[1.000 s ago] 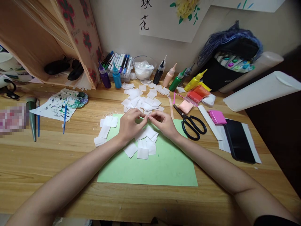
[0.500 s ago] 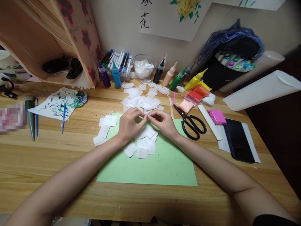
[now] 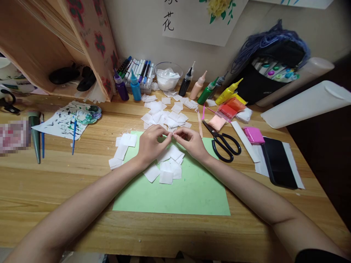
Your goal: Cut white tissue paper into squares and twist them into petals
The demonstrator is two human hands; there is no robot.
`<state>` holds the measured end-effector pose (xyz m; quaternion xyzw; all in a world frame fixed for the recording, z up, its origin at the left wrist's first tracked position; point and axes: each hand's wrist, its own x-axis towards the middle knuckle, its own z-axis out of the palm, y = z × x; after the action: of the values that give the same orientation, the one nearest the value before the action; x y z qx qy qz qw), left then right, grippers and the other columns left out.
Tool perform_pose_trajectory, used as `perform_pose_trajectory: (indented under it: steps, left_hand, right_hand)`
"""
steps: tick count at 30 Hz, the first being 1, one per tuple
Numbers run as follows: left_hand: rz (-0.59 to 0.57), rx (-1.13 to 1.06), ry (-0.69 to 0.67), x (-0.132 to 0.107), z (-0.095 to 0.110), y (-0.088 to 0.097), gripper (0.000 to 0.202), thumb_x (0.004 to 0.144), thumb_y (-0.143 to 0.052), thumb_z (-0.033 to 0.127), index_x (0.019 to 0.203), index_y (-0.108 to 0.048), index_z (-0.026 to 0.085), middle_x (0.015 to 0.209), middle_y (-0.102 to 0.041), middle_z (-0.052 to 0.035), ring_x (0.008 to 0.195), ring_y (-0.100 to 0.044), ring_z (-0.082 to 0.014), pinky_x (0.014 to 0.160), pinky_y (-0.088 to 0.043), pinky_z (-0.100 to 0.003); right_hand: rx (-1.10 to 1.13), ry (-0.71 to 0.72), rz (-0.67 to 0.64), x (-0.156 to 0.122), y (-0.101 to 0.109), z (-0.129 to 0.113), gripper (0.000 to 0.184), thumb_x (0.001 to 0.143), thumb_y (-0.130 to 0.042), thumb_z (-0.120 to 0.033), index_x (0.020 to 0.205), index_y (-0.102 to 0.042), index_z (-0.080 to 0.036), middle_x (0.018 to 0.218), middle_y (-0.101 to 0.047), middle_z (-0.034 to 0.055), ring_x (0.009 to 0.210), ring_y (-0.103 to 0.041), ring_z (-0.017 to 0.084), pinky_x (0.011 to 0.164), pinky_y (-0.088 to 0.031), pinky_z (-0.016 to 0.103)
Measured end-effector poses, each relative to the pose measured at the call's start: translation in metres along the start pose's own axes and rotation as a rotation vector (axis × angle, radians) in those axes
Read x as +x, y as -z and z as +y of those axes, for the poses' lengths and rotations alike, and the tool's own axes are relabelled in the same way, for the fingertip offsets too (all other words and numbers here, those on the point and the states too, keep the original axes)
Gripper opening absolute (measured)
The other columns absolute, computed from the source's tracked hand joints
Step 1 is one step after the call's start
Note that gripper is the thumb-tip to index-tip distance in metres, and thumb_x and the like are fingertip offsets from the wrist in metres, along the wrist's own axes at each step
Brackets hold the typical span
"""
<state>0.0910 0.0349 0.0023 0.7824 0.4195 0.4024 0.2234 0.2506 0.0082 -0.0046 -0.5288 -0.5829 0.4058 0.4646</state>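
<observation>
My left hand (image 3: 152,145) and my right hand (image 3: 192,144) meet fingertip to fingertip over the upper part of a green sheet of paper (image 3: 175,199). Both are closed in a pinch; whatever lies between the fingertips is too small and too covered to make out. Beneath and below the hands, several white paper squares (image 3: 170,171) lie on the green sheet. More white squares (image 3: 120,152) overlap its left edge. Just beyond my fingers a loose pile of white paper pieces (image 3: 164,116) spreads over the wooden table.
Black-handled scissors (image 3: 225,146) lie right of my right hand, near a pink clay pack (image 3: 253,135) and a phone (image 3: 279,162). Paint bottles (image 3: 197,87), a glass bowl (image 3: 168,83) and markers (image 3: 139,73) line the back. At left are a paint-smeared paper (image 3: 63,122) and brushes (image 3: 74,137).
Hands and paper pieces stay in nearly the same place, fingertips still together. The whole view has shifted very slightly.
</observation>
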Motion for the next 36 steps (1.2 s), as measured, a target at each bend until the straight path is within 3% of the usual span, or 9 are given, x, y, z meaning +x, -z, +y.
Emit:
perform_pose_trajectory:
  steps: [11,15,30,32,36]
  left_hand:
    - [-0.035,-0.009,-0.005,0.000,0.004,0.002,0.011,0.078,-0.062,0.027,0.076,-0.067,0.018,0.076,-0.065,-0.0036,0.076,-0.058,-0.0164,0.066,-0.044,-0.029]
    - [-0.022,0.003,0.017,0.000,0.003,0.001,0.014,0.081,-0.057,0.025,0.070,-0.063,0.018,0.072,-0.063,-0.0023,0.071,-0.056,-0.0145,0.064,-0.042,-0.028]
    - [0.175,-0.106,0.319,0.006,-0.008,0.001,0.017,0.084,-0.050,0.021,0.068,-0.049,0.018,0.064,-0.052,0.0011,0.061,-0.047,-0.0114,0.059,-0.037,-0.026]
    - [0.178,-0.112,0.304,0.006,-0.008,0.001,0.017,0.084,-0.052,0.022,0.068,-0.050,0.018,0.064,-0.052,0.0013,0.060,-0.047,-0.0112,0.059,-0.037,-0.026]
    - [0.077,-0.077,0.128,0.003,-0.002,0.001,0.016,0.083,-0.057,0.024,0.068,-0.053,0.018,0.068,-0.055,0.0012,0.062,-0.048,-0.0106,0.059,-0.037,-0.025]
  right_hand:
    - [0.015,0.009,-0.020,0.000,0.001,-0.001,0.013,0.079,-0.062,-0.028,0.076,-0.064,-0.016,0.073,-0.061,0.0015,0.066,-0.051,0.012,0.061,-0.038,0.026]
    - [0.014,0.006,-0.020,0.000,0.001,-0.002,0.013,0.079,-0.061,-0.029,0.074,-0.062,-0.016,0.073,-0.060,0.0016,0.066,-0.051,0.012,0.061,-0.038,0.027]
    - [0.039,0.001,0.018,0.000,0.001,0.000,0.014,0.078,-0.056,-0.026,0.068,-0.053,-0.018,0.068,-0.055,0.0004,0.064,-0.049,0.012,0.061,-0.038,0.027]
    - [0.042,-0.020,0.024,0.000,0.001,-0.001,0.015,0.081,-0.055,-0.029,0.070,-0.053,-0.017,0.069,-0.056,0.0004,0.063,-0.048,0.012,0.060,-0.038,0.027]
    - [0.055,-0.040,-0.017,0.000,0.001,-0.001,0.022,0.084,-0.053,-0.038,0.078,-0.056,-0.017,0.071,-0.057,0.0007,0.063,-0.048,0.011,0.060,-0.037,0.026]
